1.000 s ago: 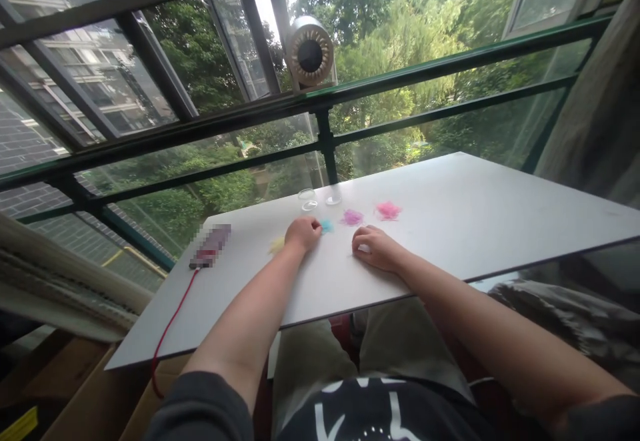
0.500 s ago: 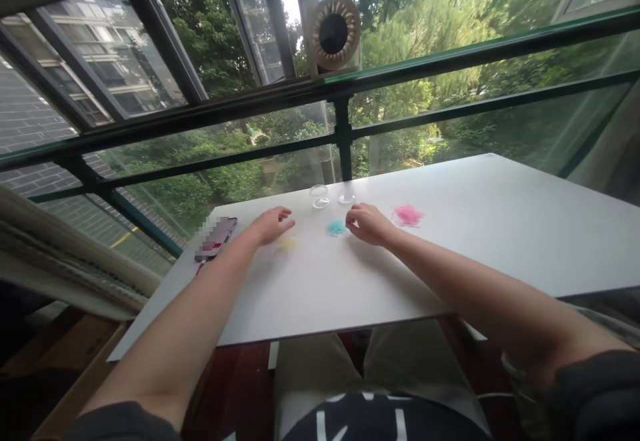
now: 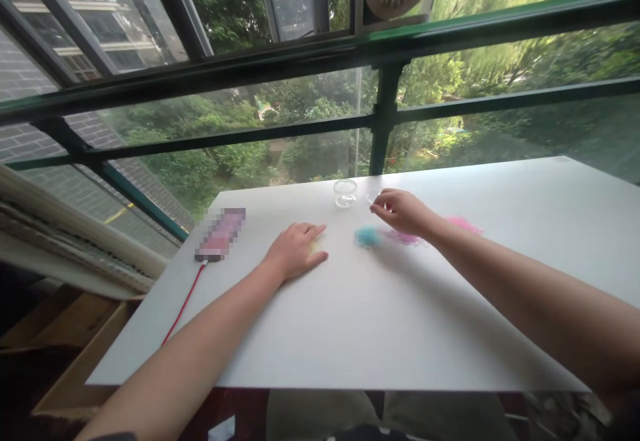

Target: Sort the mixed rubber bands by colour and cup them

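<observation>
Your left hand lies flat, fingers spread, over the yellow tuft | your right hand pinches narrow at a small clear lid; clear cup just beside | blue tuft between hands on white table

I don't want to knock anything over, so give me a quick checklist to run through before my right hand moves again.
1. Right hand beside the small clear lid: ok, fingertips right at it; grip cannot tell.
2. Clear cup upright, apart from the hand: ok.
3. Left hand flat on the table, over the yellow tuft: ok.
4. Blue tuft uncovered: ok.
5. Purple tuft and pink tuft uncovered: not ok, right forearm crosses over them.
</observation>
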A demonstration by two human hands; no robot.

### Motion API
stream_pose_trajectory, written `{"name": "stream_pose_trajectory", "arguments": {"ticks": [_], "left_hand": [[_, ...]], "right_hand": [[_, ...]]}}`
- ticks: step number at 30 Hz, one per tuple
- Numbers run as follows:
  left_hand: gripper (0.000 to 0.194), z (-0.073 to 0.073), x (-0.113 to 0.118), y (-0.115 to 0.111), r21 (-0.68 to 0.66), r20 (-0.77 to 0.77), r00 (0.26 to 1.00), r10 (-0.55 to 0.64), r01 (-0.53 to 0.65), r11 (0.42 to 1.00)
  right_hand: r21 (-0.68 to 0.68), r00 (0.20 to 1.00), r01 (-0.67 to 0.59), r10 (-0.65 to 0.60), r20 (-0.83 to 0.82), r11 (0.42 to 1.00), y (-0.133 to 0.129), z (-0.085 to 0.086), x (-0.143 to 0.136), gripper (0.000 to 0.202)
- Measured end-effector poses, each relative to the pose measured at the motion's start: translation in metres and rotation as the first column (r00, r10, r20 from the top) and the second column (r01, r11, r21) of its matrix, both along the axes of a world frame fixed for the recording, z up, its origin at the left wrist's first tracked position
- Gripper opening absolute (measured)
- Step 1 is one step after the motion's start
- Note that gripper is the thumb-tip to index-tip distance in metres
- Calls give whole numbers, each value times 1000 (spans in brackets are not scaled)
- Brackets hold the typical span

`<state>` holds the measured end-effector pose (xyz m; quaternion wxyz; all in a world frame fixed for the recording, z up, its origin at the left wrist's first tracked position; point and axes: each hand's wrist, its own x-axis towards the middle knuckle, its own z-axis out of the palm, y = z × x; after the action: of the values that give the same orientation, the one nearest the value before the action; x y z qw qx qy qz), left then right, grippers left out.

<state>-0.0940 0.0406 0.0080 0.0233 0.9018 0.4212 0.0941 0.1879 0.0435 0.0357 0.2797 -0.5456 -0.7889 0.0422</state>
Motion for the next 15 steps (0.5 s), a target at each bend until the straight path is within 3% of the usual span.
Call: {"name": "stream_pose_trajectory", "arguments": {"ticks": [4, 13, 15], "left_hand": [[35, -2, 0, 8, 43, 18, 998, -52, 51, 998], [23, -7, -2, 7, 85, -29, 999, -21, 24, 996], [19, -8, -1, 7, 84, -26, 1000, -1, 3, 996]], "right_hand": [[12, 999, 1, -1, -33, 1000, 0, 4, 4, 25], [46, 1000, 19, -20, 20, 999, 22, 2, -1, 17], [85, 999, 17, -21, 47, 996, 30, 1, -7, 23]]}}
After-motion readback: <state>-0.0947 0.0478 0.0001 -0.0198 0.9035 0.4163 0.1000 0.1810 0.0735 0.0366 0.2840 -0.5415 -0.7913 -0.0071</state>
